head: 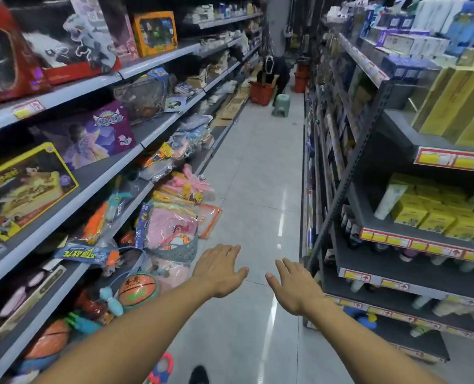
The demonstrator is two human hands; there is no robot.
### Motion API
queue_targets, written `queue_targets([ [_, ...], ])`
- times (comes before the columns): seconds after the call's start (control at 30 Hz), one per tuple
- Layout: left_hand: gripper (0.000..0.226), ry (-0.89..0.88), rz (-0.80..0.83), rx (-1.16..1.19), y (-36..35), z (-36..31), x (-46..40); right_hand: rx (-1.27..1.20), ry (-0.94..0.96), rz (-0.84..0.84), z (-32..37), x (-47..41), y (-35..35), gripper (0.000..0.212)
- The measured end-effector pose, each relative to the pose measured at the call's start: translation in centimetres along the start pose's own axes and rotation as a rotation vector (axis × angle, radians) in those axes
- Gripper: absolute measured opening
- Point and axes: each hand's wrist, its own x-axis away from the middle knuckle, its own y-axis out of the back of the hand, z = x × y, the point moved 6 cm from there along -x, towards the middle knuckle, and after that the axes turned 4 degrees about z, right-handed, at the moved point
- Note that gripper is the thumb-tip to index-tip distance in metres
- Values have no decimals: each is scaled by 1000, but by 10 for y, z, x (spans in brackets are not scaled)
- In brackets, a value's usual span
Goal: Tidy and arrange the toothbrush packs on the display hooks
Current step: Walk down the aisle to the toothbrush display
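Observation:
My left hand and my right hand are both stretched out in front of me over the aisle floor, palms down, fingers apart, holding nothing. They hover side by side, a small gap between the thumbs. No toothbrush packs or display hooks can be made out in this view. Hanging goods along the near edge of the right-hand racks are too blurred to identify.
A toy shelf runs along the left, with bags and a basketball spilling onto the tiled floor. The right shelf holds yellow boxes and bottles. Far down the aisle a person bends over a red basket beside a green stool.

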Motion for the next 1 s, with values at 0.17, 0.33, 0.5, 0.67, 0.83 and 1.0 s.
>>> queue_targets([
  [0.17, 76, 12, 4, 21, 8, 29, -49, 1, -28, 20, -2, -52, 5, 76],
  [0.33, 75, 1, 22, 31, 18, 73, -116, 50, -43, 54, 12, -124, 21, 76],
  [0.5, 74, -11, 33, 40, 50, 126, -181, 52, -66, 59, 42, -200, 55, 76],
  [0.67, 73, -6, 41, 41, 89, 174, -244, 62, -85, 40, 74, -275, 92, 75],
  [0.83, 72, -34, 57, 22, 108, 202, -298, 63, -92, 12, 86, -331, 118, 75],
  [1.0, 72, -66, 84, 21, 119, 208, -355, 43, -129, 12, 71, -381, 136, 75],
])
